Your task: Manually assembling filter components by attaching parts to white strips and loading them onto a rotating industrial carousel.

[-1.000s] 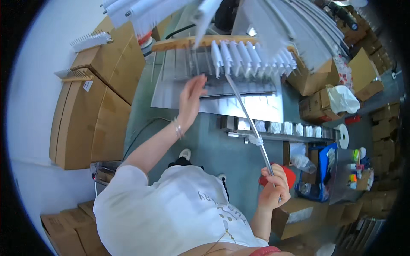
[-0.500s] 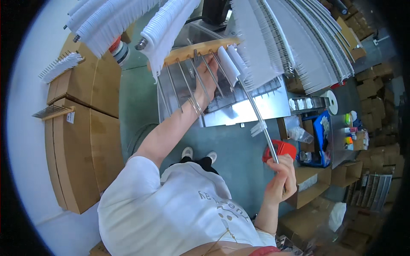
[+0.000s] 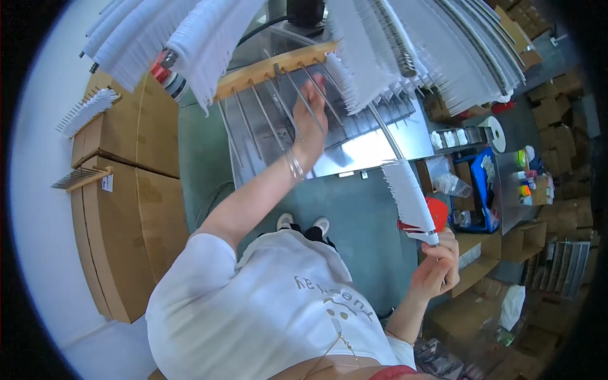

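My right hand (image 3: 437, 269) pinches the near end of a long metal rod (image 3: 387, 134). A stack of thin white pieces (image 3: 410, 196) is threaded on this rod, close to my fingers. The rod's far end passes under hanging white bundles (image 3: 370, 57). My left hand (image 3: 310, 120) is open, its fingers stretched upward and slightly smeared, among the metal prongs of a wooden rack (image 3: 263, 69). Bare prongs pass in front of the hand. More white pieces sit at the rack's right end.
Below the rack is a shiny metal table (image 3: 380, 142). Tall cardboard boxes (image 3: 120, 234) stand at the left, with pronged racks on them. On the right are a red container (image 3: 437, 212), a blue bin (image 3: 486, 190) and a white spool (image 3: 496, 134). White bundles (image 3: 209, 31) also hang at upper left.
The white stack has come down the rod from the rack to my right hand. My right hand shifted slightly right and down. My left hand's fingers have straightened by the prongs.
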Demonstrator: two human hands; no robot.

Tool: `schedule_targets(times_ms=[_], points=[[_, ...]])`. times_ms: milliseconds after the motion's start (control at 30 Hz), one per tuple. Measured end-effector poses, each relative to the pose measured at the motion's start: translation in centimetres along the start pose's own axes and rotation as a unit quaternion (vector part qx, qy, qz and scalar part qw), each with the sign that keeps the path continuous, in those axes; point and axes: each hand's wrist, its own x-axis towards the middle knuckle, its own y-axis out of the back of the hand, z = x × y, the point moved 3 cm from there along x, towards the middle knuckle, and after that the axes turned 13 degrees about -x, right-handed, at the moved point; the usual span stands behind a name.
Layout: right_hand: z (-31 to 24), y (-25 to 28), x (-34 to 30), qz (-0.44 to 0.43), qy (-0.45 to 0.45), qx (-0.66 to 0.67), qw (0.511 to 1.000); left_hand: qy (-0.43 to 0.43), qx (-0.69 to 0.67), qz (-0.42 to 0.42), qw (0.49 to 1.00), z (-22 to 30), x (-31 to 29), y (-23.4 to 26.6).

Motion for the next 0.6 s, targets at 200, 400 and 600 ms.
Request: schedule_targets(times_ms=[200,400,600], points=[[0.0,-0.1,0.6,-0.011,0.007,-0.051,0.999,0.025,-0.082,0.043,0.995,-0.8,3.3,-2.4],[0.5,-3.4,3.5,-0.041,-0.016,-0.063,0.997,0.053,-0.076,0.048,0.995,-1.4,2.5,-1.2],[2.4,-5.4,4.6,-0.038,0.007,-0.007,0.999,0.023,0.035,-0.03,0.999,-0.5,-0.2,-1.9]])
